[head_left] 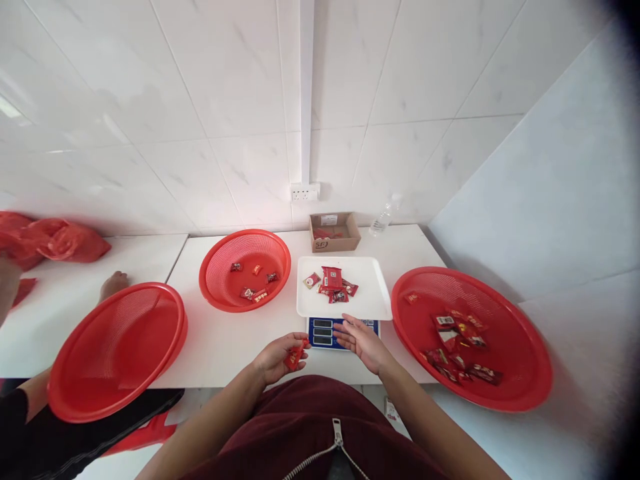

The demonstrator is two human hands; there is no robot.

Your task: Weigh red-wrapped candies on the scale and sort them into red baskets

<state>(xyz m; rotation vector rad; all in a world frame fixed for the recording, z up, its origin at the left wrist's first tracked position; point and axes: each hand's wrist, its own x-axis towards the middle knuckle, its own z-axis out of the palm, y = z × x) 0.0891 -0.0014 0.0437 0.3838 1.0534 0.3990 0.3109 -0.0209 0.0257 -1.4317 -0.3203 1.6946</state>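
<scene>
Packets lay heaped on the tray of the scale, head view. Looked partway along: that heap set down, one red packet in the left hand, more left in the baskets. Left fingers pinched that packet, just beside the scale. Right hand held nothing visible; fingers apart, over the scale's panel.

Containers on the worktop: right basket had a loose pile of packets, mostly toward its near side; middle basket, a scattered few. Carton behind the tray held red pieces, too small to identify.
</scene>
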